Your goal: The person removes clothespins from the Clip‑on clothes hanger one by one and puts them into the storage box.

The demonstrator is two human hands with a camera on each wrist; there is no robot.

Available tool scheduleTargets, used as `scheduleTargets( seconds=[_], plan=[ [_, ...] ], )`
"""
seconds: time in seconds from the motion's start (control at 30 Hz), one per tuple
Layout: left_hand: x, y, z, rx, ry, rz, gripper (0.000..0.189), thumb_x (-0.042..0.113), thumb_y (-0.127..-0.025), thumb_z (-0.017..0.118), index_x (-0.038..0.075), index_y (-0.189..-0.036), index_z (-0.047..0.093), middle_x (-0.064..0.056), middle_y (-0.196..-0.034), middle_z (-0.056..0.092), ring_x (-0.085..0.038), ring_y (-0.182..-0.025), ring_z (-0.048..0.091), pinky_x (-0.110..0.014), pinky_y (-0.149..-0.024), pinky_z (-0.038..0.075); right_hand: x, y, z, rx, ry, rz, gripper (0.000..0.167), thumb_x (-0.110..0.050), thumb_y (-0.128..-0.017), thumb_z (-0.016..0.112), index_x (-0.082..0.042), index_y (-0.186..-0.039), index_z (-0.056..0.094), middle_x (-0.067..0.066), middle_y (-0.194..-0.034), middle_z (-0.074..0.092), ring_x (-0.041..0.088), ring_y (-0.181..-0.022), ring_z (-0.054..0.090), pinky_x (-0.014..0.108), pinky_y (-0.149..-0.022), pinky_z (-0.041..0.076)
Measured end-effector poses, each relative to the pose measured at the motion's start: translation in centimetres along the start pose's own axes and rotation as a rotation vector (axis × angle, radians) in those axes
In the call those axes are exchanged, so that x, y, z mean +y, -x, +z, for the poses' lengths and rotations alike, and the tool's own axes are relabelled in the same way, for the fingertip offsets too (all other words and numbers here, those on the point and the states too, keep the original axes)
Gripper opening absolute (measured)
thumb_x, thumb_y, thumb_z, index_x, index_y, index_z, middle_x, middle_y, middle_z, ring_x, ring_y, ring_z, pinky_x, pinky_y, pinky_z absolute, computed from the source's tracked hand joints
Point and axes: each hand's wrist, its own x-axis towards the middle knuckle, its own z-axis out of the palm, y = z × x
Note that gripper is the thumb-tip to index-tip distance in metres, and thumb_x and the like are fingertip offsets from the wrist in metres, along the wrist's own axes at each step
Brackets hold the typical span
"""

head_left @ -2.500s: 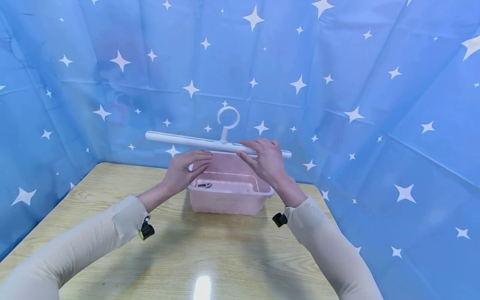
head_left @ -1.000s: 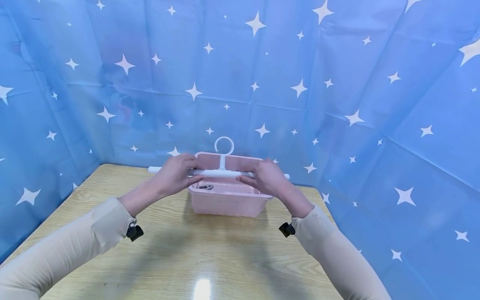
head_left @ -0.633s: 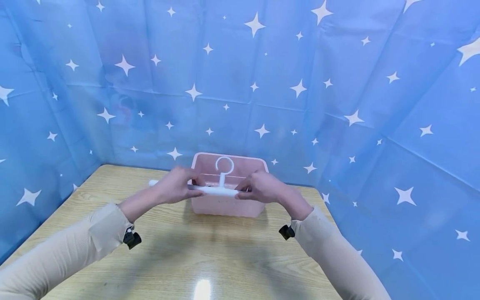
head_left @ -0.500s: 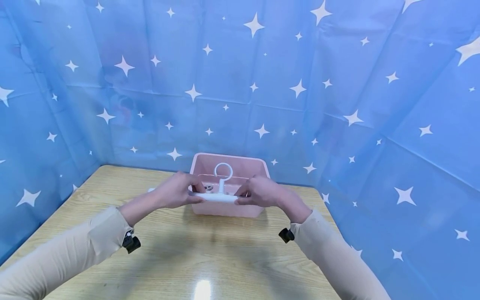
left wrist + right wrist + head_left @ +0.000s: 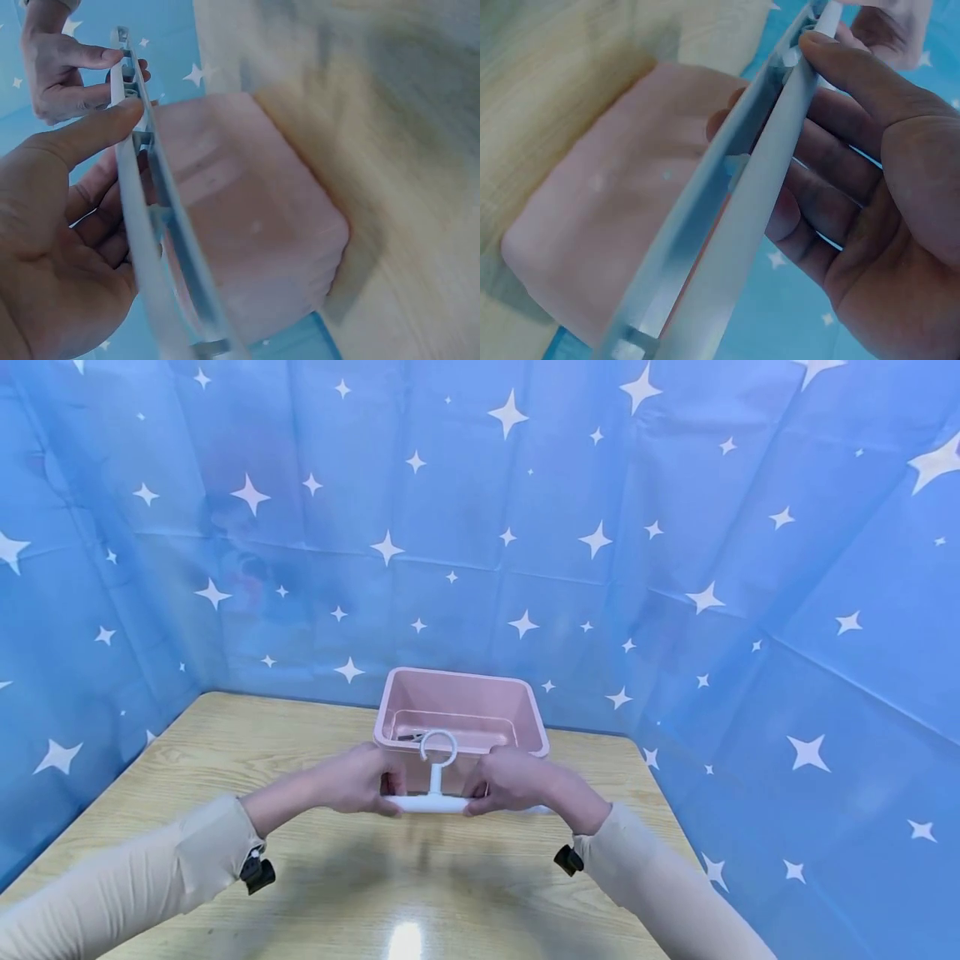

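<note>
A white clothes hanger [image 5: 433, 804] with an open ring hook [image 5: 438, 747] is held level above the table, at the near side of a pink basin. My left hand [image 5: 366, 777] pinches its bar left of the hook, thumb in front and fingers behind. On the other side of the hook, my right hand [image 5: 510, 777] grips the bar the same way. In the left wrist view the hanger's hollow underside [image 5: 176, 217] shows cross ribs. From the right wrist, the bar [image 5: 735, 202] runs between thumb and curled fingers.
The pink basin [image 5: 468, 689] stands on the wood-grain table [image 5: 247, 735] behind the hanger. A small dark-and-silver item [image 5: 411, 737] lies inside it, partly hidden. Blue star-patterned cloth [image 5: 450, 485] surrounds the table at the back and sides.
The left hand, earlier off the bar, has taken hold of it. Both hands have lowered the hanger from above the basin and brought it toward me. The basin has stayed put.
</note>
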Motion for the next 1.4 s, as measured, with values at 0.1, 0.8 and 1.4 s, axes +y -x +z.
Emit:
scheduleTargets(
  seconds=[0.1,0.8,1.4],
  plan=[
    [0.0,0.3,0.8,-0.049,0.037,0.006,0.02,0.024,-0.077,0.087,0.021,-0.076,0.067,0.013,-0.07,0.06,0.002,-0.063,0.051,-0.019,-0.06,0.047,-0.3,-0.1,0.9,-0.052,-0.043,0.029,0.011,-0.035,-0.09,0.075,-0.025,-0.089,0.079,-0.016,-0.08,0.075,-0.011,-0.07,0.061,0.012,-0.066,0.048],
    [-1.1,1.4,5.9,-0.202,0.085,0.01,0.021,0.014,-0.07,0.087,0.018,-0.072,0.067,0.017,-0.063,0.06,0.009,-0.056,0.049,-0.013,-0.054,0.046,-1.2,-0.8,6.4,-0.186,-0.072,0.034,0.01,-0.037,-0.085,0.078,-0.027,-0.082,0.077,-0.02,-0.073,0.072,-0.019,-0.06,0.052,0.006,-0.058,0.042],
    [-1.7,1.5,8.1,-0.225,0.039,-0.005,0.021,0.016,-0.068,0.089,0.015,-0.073,0.069,0.012,-0.064,0.064,0.01,-0.055,0.046,-0.011,-0.054,0.043,-0.6,-1.5,9.3,-0.2,-0.035,0.0,0.007,-0.036,-0.086,0.078,-0.029,-0.087,0.08,-0.021,-0.073,0.071,-0.016,-0.058,0.051,0.006,-0.058,0.041]
  ],
)
